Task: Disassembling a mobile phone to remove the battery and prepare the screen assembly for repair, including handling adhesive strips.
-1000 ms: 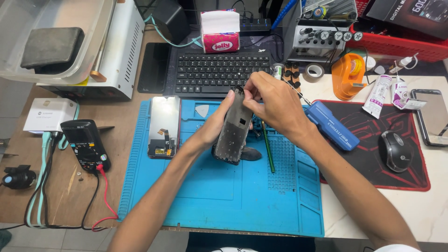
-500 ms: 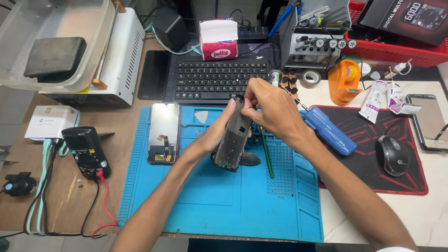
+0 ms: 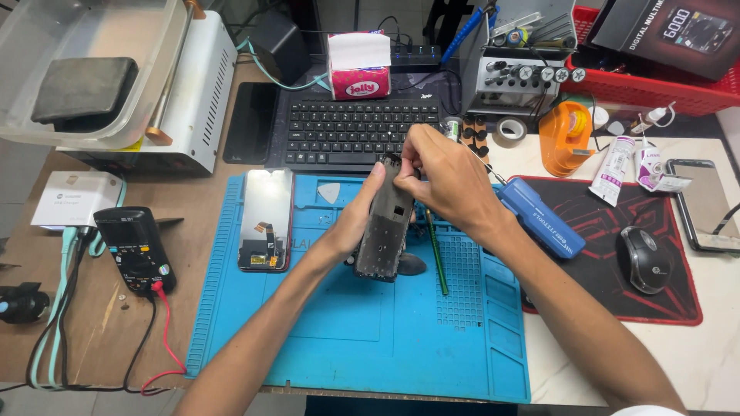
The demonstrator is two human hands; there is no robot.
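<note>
Both of our hands meet over the middle of the surface: our left hand (image 3: 356, 219) grips the dark, flat, rectangular phone frame (image 3: 385, 223) from its left edge, holding it tilted on its long side, while our right hand (image 3: 443, 179) pinches its top end with closed fingertips. Whether a small tool sits in that pinch, we cannot tell.

Under them lies a blue rubbery work mat (image 3: 347, 323) with ridged borders and small moulded compartments at 3 o'clock. It covers a brown wooden surface (image 3: 100, 331) that gives way to a pale, stone-like top at 4 o'clock. At 9 o'clock of the frame a detached glossy phone screen (image 3: 267, 219) rests flat on the mat; a thin green rod (image 3: 436, 254) lies just at 3 o'clock.

At 12 o'clock sits a black keyboard (image 3: 362, 132). At 1 o'clock a grey tool rack (image 3: 524, 62) holds upright drivers. At 10 o'clock a clear plastic tray (image 3: 108, 46) contains a dark grey pad (image 3: 83, 88).
</note>
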